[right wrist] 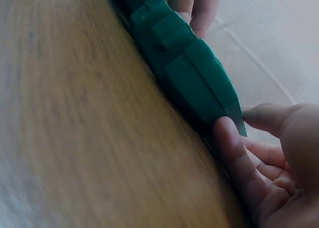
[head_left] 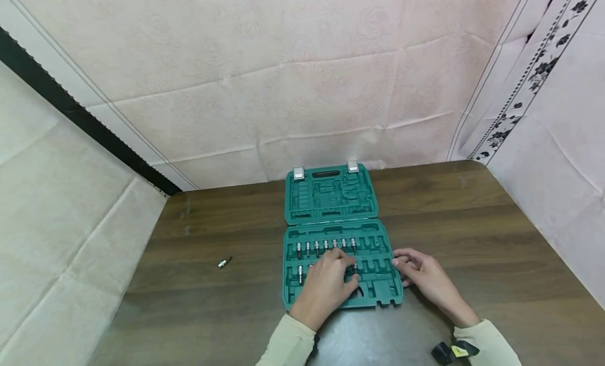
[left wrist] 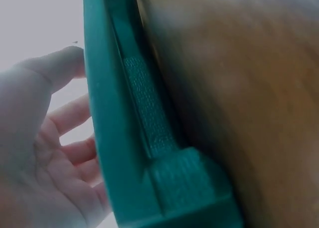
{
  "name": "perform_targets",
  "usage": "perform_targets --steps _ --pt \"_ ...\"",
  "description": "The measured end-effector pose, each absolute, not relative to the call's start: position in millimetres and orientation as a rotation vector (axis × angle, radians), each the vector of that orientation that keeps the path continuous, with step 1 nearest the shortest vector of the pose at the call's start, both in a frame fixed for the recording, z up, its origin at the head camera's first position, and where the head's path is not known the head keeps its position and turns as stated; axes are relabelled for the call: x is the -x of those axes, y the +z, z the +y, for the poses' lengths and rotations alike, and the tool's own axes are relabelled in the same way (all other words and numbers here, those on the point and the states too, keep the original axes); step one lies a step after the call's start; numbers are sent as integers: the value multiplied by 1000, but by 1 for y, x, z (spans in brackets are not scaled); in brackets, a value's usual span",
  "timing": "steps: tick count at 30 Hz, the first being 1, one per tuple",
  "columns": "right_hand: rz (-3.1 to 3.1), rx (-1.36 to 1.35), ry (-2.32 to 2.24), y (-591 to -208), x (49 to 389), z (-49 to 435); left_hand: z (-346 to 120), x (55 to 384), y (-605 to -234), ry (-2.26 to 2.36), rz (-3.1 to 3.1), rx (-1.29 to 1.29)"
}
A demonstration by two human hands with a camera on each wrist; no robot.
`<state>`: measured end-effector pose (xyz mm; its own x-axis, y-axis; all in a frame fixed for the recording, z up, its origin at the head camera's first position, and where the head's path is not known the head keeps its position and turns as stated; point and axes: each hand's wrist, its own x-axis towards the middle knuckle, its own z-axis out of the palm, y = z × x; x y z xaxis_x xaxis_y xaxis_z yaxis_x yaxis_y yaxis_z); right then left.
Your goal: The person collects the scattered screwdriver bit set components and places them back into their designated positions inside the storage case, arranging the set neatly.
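Note:
A green socket case (head_left: 331,221) lies unfolded on the table, its lid toward the wall. Rows of small metal bit sockets (head_left: 326,245) stand in its tray. My left hand (head_left: 326,282) reaches over the tray's lower row, its fingers bent down into the slots; what lies between the fingertips is hidden. In the left wrist view the case wall (left wrist: 107,113) covers part of the left hand (left wrist: 55,133). At the right edge of the tray, my right hand (head_left: 425,276) pinches the rim between thumb and fingers, seen closer in the right wrist view (right wrist: 269,173).
One loose bit socket (head_left: 224,262) lies on the wooden table (head_left: 198,308), left of the case. Pale cloth walls (head_left: 283,93) rise behind the table and at both sides. A black device with a yellow label (head_left: 456,351) sits at my right wrist.

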<state>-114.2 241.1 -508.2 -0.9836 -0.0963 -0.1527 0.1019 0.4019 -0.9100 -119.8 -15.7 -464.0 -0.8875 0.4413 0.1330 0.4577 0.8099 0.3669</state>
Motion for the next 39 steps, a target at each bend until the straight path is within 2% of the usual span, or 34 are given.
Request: perform_targets --steps 17,26,34,39 --pt "2481 -8 -1600 -506 116 241 -13 113 -463 -452 -2933 781" --pt "2476 -26 -1599 -507 115 241 -9 109 -467 -135 -2891 806" --pt "2475 -18 -1602 -507 114 242 -9 116 -462 -676 -3021 595" --pt "2472 -14 -1605 -508 115 241 -11 119 -463 -752 -2998 552"
